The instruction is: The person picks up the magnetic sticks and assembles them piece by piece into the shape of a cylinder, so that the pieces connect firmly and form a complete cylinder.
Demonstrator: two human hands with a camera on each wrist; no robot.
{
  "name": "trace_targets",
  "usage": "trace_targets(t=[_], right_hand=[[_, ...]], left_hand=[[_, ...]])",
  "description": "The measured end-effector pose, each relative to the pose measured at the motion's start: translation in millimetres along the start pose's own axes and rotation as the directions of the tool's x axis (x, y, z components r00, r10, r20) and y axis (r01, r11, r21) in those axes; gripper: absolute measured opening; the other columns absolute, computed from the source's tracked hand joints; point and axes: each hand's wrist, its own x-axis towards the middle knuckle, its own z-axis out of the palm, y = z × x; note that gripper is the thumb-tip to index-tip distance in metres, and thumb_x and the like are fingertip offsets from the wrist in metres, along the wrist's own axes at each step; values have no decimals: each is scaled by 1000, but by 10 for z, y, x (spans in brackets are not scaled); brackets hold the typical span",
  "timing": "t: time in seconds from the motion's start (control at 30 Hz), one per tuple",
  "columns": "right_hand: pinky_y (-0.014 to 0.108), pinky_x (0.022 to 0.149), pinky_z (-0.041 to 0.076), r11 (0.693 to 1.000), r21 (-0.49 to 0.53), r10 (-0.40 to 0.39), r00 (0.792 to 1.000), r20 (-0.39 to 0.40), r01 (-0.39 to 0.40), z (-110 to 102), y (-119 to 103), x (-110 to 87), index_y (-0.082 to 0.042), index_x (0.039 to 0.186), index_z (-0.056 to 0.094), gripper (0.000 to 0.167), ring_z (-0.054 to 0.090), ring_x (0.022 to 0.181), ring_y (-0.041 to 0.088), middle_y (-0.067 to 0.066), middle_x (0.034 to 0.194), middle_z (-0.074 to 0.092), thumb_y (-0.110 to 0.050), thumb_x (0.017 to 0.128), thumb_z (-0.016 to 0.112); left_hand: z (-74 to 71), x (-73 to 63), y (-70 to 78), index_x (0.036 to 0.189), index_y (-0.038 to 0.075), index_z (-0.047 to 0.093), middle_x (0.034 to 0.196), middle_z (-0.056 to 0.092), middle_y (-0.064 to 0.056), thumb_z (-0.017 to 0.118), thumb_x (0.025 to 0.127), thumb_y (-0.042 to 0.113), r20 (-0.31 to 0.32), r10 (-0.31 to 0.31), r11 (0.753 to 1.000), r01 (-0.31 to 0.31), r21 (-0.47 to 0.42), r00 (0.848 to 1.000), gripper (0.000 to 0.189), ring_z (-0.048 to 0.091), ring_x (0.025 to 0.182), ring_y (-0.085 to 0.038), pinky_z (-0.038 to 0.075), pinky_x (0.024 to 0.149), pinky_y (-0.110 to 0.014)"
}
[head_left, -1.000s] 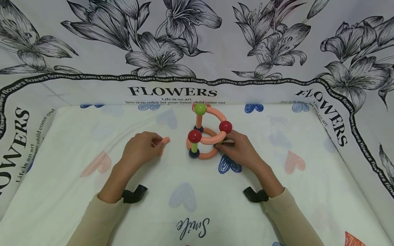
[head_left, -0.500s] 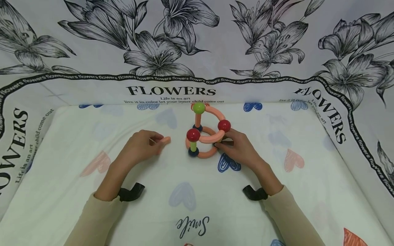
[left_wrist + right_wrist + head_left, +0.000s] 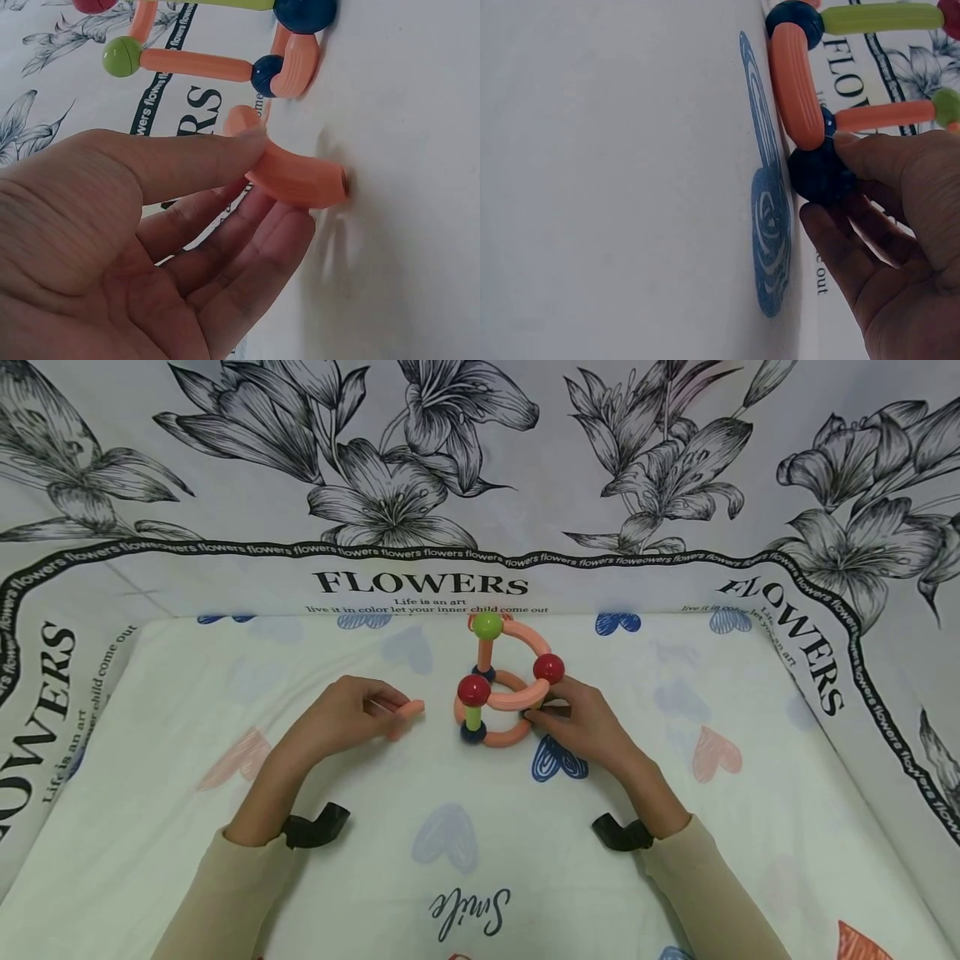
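Observation:
My left hand (image 3: 356, 717) pinches a curved orange rod (image 3: 300, 176) between thumb and fingers, to the left of a ball-and-rod structure (image 3: 517, 700). That structure stands on the cloth, with curved orange rods joined by dark blue balls at its base. Upright rods carry a red ball (image 3: 473, 691) and a green ball (image 3: 487, 626) on top, and another red ball (image 3: 550, 668) joins two upper curved rods. At the structure's right side my right hand (image 3: 588, 722) pinches a dark blue base ball (image 3: 821, 176), which is hidden behind the fingers in the head view.
A pale cloth (image 3: 360, 893) printed with hearts covers the table. Behind it rises a white fabric backdrop (image 3: 255, 585) with black flower drawings. Black wrist straps (image 3: 318, 827) show at both sleeves.
My left hand has shifted slightly to the right with the curved orange rod, closer to the structure. The right hand and the structure stay in place.

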Motion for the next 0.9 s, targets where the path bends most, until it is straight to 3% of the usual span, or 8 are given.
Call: trace_targets(t=[0.17, 0.3, 0.6, 0.9], right_hand=[[46, 99, 61, 1000, -5, -1, 1000, -8, 1, 0, 1, -3, -11, 124, 74, 30, 73, 119, 28, 8, 120, 72, -13, 95, 80], [47, 99, 61, 1000, 3, 0, 1000, -6, 0, 1, 1, -2, -11, 124, 74, 30, 73, 119, 28, 8, 120, 72, -12, 95, 80], [45, 99, 61, 1000, -4, -2, 1000, -2, 2, -4, -2, 6, -10, 124, 74, 29, 73, 119, 28, 8, 120, 71, -12, 95, 80], [45, 99, 61, 1000, 9, -2, 1000, 6, 2, 5, -12, 2, -11, 124, 74, 29, 73, 121, 27, 7, 121, 72, -12, 95, 79]], left_hand=[[-10, -1, 14, 121, 13, 78, 114, 80, -6, 79, 96, 38, 12, 13, 1000, -13, 2, 1000, 35, 75, 102, -20, 56, 80, -30], [-25, -3, 24, 122, 13, 78, 114, 81, -5, 78, 96, 43, 9, 8, 1000, -8, 14, 1000, 40, 76, 104, -20, 56, 82, -30], [-39, -7, 41, 121, 11, 77, 102, 83, -2, 76, 96, 49, 6, -4, 1000, 4, 25, 1000, 45, 75, 99, -18, 54, 81, -31], [-38, -12, 3, 128, 9, 74, 118, 79, -9, 73, 98, 48, -44, 8, 1000, -7, 21, 999, 48, 73, 110, -26, 56, 82, -30]])
